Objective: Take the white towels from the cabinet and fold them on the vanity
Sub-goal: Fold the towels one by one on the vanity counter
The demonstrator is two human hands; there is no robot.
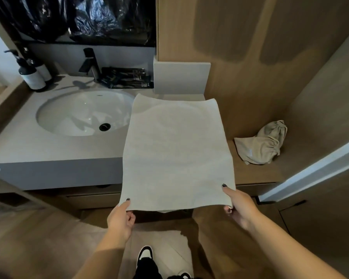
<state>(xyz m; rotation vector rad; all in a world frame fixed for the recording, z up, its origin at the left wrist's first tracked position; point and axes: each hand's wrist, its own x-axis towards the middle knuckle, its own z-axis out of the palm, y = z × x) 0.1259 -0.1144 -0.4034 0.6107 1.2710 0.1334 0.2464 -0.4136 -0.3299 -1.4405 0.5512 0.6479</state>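
Note:
A white towel (177,150) is spread out flat, its far edge over the grey vanity top (54,146) to the right of the sink, its near edge held out past the vanity's front. My left hand (120,218) pinches the near left corner with the thumb on top. My right hand (238,204) pinches the near right corner the same way. The towel hides the part of the counter beneath it.
A white basin (69,113) with a black drain sits left of the towel, behind it a black faucet (91,63), two pump bottles (31,73) and black packets (127,77). A beige drawstring bag (264,146) lies on the wooden shelf at right. An open cabinet door (318,168) stands far right.

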